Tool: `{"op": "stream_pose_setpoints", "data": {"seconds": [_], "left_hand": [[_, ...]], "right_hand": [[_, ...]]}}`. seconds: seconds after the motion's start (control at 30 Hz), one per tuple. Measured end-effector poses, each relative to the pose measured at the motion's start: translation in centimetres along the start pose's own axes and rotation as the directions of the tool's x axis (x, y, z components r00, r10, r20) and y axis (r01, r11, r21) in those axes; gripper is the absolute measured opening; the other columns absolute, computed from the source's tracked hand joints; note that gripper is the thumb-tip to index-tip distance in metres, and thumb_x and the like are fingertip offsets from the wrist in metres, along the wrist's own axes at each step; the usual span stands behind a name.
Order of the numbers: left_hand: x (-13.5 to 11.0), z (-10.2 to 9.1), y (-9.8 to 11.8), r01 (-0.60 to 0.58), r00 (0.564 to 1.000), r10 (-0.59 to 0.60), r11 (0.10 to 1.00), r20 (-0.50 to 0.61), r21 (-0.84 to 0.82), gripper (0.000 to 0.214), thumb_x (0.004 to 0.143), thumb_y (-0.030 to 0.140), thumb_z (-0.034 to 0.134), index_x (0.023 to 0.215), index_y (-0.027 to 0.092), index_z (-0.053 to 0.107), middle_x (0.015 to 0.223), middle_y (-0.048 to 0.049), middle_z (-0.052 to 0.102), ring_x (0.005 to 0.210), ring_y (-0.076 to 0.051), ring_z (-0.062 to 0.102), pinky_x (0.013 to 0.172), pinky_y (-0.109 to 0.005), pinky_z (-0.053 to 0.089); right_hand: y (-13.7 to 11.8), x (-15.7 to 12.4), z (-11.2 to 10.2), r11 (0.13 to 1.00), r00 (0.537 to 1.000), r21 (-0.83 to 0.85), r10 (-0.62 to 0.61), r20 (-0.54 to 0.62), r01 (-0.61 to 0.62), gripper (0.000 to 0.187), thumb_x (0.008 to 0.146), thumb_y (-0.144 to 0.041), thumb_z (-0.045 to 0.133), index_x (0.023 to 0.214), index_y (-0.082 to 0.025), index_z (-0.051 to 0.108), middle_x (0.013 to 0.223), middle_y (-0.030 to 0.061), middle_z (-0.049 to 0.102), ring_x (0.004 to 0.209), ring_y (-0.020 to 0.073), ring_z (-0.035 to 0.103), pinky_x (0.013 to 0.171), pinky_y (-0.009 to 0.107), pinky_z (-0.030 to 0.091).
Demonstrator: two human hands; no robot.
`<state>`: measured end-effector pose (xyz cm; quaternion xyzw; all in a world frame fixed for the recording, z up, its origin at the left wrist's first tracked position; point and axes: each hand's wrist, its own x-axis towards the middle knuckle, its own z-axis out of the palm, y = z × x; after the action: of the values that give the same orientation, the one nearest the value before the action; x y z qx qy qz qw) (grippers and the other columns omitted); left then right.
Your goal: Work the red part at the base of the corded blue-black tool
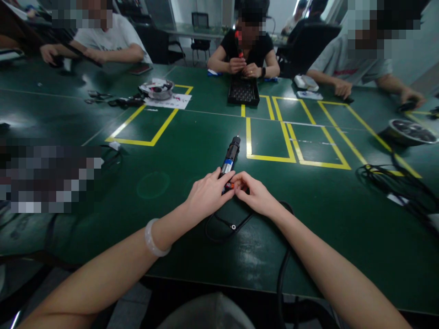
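An electric screwdriver [229, 158], black with a silver and blue band, lies on the green table with its thin tip pointing away from me. My left hand [208, 191] is closed around its near end, thumb and fingers hiding much of the body. Close beside it, my right hand [253, 192] has its fingertips pinched at a small orange part [229, 186] by the screwdriver's side. Whether that part belongs to the screwdriver is hidden by the fingers. Below both hands a black cable [219, 238] loops on the table, with a small round metal ring [233, 227] near it.
Yellow tape outlines [270, 158] mark the green table [192, 132]. Across from me, a person works over a black tray [243, 93]. A bowl [161, 89] on paper stands back left. To the right are a metal bowl [409, 132] and tangled black cables [387, 176].
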<state>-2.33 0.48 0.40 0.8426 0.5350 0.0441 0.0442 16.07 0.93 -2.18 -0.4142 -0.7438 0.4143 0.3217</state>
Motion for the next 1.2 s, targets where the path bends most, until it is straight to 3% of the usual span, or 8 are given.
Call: {"op": "stream_pose_setpoints", "data": {"seconds": [0.27, 0.47, 0.63, 0.87, 1.2], "left_hand": [[0.4, -0.7, -0.6, 0.025, 1.000, -0.025, 0.996, 0.005, 0.086, 0.051, 0.097, 0.057, 0.042, 0.144, 0.039, 0.048, 0.108, -0.0099, 0.058, 0.102, -0.028, 0.058, 0.072, -0.034, 0.050], [0.6, -0.9, -1.3, -0.003, 1.000, 0.004, 0.984, -0.007, 0.177, 0.053, 0.095, 0.057, 0.046, 0.146, 0.041, 0.047, 0.106, -0.0100, 0.056, 0.100, -0.028, 0.054, 0.077, -0.034, 0.046], [0.8, -1.3, -3.0, 0.015, 1.000, -0.014, 0.976, -0.004, 0.218, 0.055, 0.095, 0.057, 0.047, 0.147, 0.039, 0.047, 0.109, -0.0109, 0.056, 0.103, -0.029, 0.053, 0.085, -0.038, 0.042], [1.6, -2.0, -8.8, 0.148, 0.987, -0.159, 0.967, 0.036, 0.207, 0.060, 0.095, 0.062, 0.038, 0.150, 0.039, 0.043, 0.115, -0.0127, 0.054, 0.105, -0.031, 0.052, 0.087, -0.039, 0.042], [3.1, -2.7, -19.5, 0.344, 0.936, -0.352, 0.914, 0.002, 0.214, 0.067, 0.092, 0.070, 0.032, 0.150, 0.039, 0.044, 0.122, -0.0172, 0.053, 0.109, -0.040, 0.053, 0.087, -0.048, 0.042]], "right_hand": [[0.0, -0.1, 0.2, 0.999, 0.999, 0.039, -0.016, 0.028, 0.015, 0.029, 0.085, -0.013, 0.051, 0.113, -0.020, 0.051, 0.093, 0.0013, 0.063, 0.078, 0.0134, 0.059, 0.075, 0.029, 0.048], [0.4, 0.0, -0.4, 1.000, 0.999, 0.023, 0.008, -0.040, -0.007, 0.024, 0.087, -0.019, 0.053, 0.110, -0.020, 0.053, 0.088, 0.0005, 0.063, 0.079, 0.0148, 0.061, 0.075, 0.030, 0.047], [0.8, 0.0, -1.1, 1.000, 0.995, 0.004, 0.026, -0.092, -0.026, 0.023, 0.085, -0.017, 0.052, 0.108, -0.020, 0.054, 0.087, 0.0004, 0.066, 0.079, 0.0150, 0.062, 0.075, 0.030, 0.045], [1.4, 0.2, -1.8, 0.995, 0.979, -0.027, 0.088, -0.185, -0.094, 0.020, 0.085, -0.018, 0.052, 0.105, -0.020, 0.056, 0.080, -0.0003, 0.064, 0.074, 0.0152, 0.060, 0.069, 0.028, 0.043], [1.7, 0.2, -1.5, 0.990, 0.978, -0.048, 0.125, -0.166, -0.135, 0.018, 0.087, -0.022, 0.052, 0.104, -0.019, 0.059, 0.081, 0.0007, 0.064, 0.071, 0.0146, 0.057, 0.066, 0.028, 0.042]]}}
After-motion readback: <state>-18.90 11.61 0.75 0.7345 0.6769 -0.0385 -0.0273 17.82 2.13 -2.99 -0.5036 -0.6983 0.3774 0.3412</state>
